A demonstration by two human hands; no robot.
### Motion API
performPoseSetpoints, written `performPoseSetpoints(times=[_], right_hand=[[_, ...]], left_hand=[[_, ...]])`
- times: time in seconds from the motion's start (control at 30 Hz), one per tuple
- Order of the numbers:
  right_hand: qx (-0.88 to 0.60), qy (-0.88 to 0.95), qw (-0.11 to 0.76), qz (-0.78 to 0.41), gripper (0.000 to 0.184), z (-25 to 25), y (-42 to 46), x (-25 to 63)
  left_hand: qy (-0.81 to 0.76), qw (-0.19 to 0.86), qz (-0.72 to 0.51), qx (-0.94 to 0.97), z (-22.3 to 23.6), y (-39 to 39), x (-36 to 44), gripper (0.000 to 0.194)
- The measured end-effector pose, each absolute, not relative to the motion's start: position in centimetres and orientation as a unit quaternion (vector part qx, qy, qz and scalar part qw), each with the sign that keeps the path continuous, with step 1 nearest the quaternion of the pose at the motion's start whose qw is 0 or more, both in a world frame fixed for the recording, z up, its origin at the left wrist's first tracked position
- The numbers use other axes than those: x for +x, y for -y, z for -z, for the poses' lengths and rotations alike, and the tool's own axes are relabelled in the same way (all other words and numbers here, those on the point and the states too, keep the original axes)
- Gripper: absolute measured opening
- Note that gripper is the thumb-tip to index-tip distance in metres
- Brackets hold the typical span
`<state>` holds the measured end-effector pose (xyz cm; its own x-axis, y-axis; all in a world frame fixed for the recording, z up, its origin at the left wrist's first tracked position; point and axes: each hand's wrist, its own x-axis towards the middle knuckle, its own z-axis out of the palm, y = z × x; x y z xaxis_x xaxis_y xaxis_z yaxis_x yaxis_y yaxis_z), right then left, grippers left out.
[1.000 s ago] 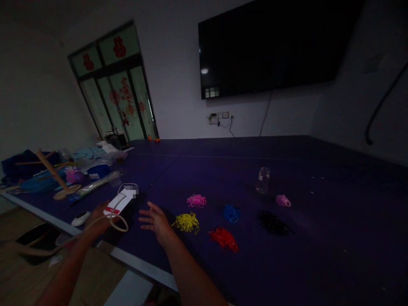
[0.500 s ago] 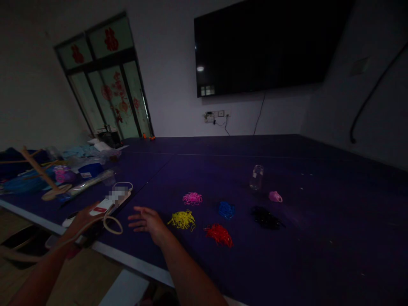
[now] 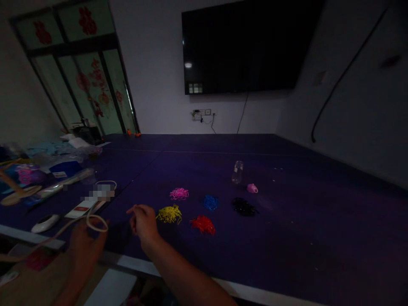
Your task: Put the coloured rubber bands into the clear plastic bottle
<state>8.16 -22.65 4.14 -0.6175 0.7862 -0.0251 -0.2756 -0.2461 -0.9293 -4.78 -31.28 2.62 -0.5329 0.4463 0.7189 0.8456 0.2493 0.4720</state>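
My left hand (image 3: 85,244) is blurred at the table's near edge, thumb apart from the fingers, with nothing visible in it. Just above it lies a loop of pale cord (image 3: 98,229), beside a flat white object with a red patch (image 3: 79,209), partly pixelated. Over the table hovers my right hand (image 3: 142,223), its index finger stretched out and the others loosely curled, no object visible in it. Nearest to it is a yellow pile of rubber-band-like loops (image 3: 170,214). Similar piles are pink (image 3: 179,194), blue (image 3: 211,202), red (image 3: 203,224) and black (image 3: 244,206).
A clear jar (image 3: 237,172) and a small pink piece (image 3: 252,188) stand behind the black pile. At left are a white mouse-shaped object (image 3: 45,223), a wooden stand (image 3: 21,195), a blue container (image 3: 65,169) and plastic bags. The purple table (image 3: 287,255) reaches the wall.
My left hand has come away from the white object, toward the table edge. My right hand's spread fingers have curled. The view has turned right, shifting everything left.
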Motion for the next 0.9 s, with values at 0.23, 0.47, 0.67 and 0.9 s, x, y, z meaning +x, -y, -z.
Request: performPoseSetpoints(times=[0.23, 0.47, 0.67, 0.9], right_hand=[[-0.273, 0.705, 0.469, -0.456, 0.041, -5.8, 20.4, 22.4], [-0.508, 0.682, 0.505, -0.148, 0.054, -0.8, 13.0, 39.0], [-0.572, 0.72, 0.366, -0.142, 0.067, 3.0, 9.4, 41.5], [-0.566, 0.751, 0.311, -0.139, 0.064, 2.3, 8.3, 38.2]], left_hand=[[0.679, 0.117, 0.396, -0.607, -0.6, 26.9, 3.9, 0.065], [0.732, 0.033, 0.194, -0.652, 1.2, 22.6, 4.2, 0.119], [0.726, 0.018, 0.13, -0.675, 1.3, 20.7, 6.3, 0.115], [0.691, 0.033, 0.16, -0.704, 2.0, 17.4, 6.8, 0.099]])
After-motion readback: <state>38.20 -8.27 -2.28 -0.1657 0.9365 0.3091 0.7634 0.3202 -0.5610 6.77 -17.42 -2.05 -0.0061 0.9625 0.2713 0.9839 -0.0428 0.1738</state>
